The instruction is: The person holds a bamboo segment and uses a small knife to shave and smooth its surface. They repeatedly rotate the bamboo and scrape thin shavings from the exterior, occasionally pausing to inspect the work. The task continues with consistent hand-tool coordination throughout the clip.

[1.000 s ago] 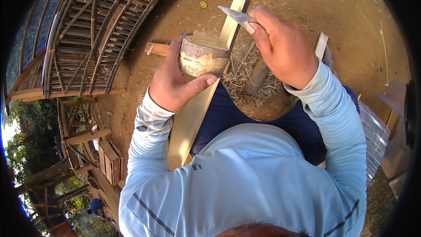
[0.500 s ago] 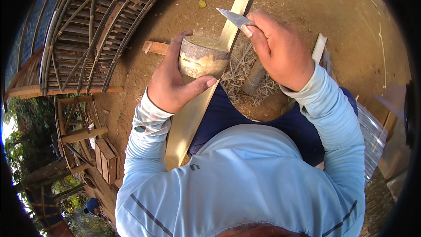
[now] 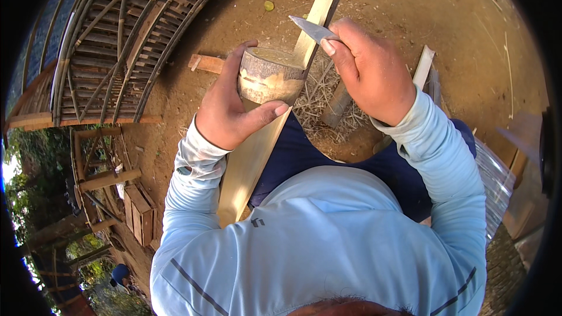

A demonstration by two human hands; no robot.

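Observation:
My left hand (image 3: 228, 105) is wrapped round a short, round piece of wood (image 3: 271, 76). Its side is partly bare and pale, partly covered in greyish bark, and its cut face points up. This piece rests against a long pale plank (image 3: 255, 152) that slants from my lap away to the upper right. In my right hand (image 3: 374, 70) is a knife (image 3: 313, 28), gripped with the thumb along the blade's base. Its pointed blade reaches left over the plank's far part, beyond the wood piece. Most of the handle is hidden inside my fist.
Wood shavings (image 3: 328, 105) and a short log (image 3: 337, 105) lie on the dirt ground between my legs. A bamboo slat structure (image 3: 117, 35) stands at the left, with a wooden crate (image 3: 139, 213) nearer. Another person (image 3: 121, 275) is at the lower left.
My right hand and the knife have come slightly nearer to me. My left hand still holds the wood piece in nearly the same place.

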